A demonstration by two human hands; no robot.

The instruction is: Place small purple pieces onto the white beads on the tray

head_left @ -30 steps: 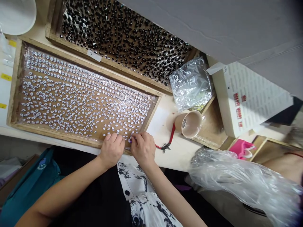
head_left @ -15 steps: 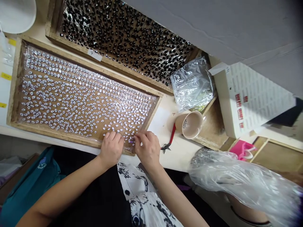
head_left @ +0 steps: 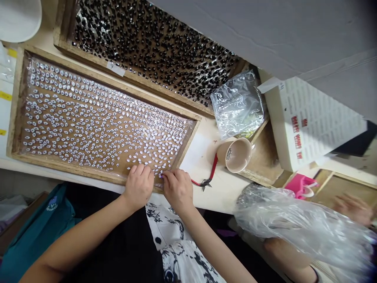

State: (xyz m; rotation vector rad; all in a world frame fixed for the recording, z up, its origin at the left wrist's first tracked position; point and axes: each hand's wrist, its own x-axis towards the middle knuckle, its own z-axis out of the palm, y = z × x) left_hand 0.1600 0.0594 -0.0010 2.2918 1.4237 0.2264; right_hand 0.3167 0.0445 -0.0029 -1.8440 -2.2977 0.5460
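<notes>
A wooden tray lined with clear film holds many small white leaf-shaped pieces, most of them with a dark dot. The pieces by its lower right corner look plain white. My left hand rests with curled fingers over the tray's near edge; whatever its fingertips hold is hidden. Just to its right, my right hand has thumb and fingers pinched at the tray's lower right corner. A tiny purple spot shows at those fingertips, too small to name.
Behind lies a second tray of black pieces. To the right are red-handled cutters, a beige cup, a clear plastic bag and a white box. Another person's hand is at the far right.
My right hand has moved slightly left, closer to my left hand, which keeps its place. Another person's hand has come into view over the tray at the far right.
</notes>
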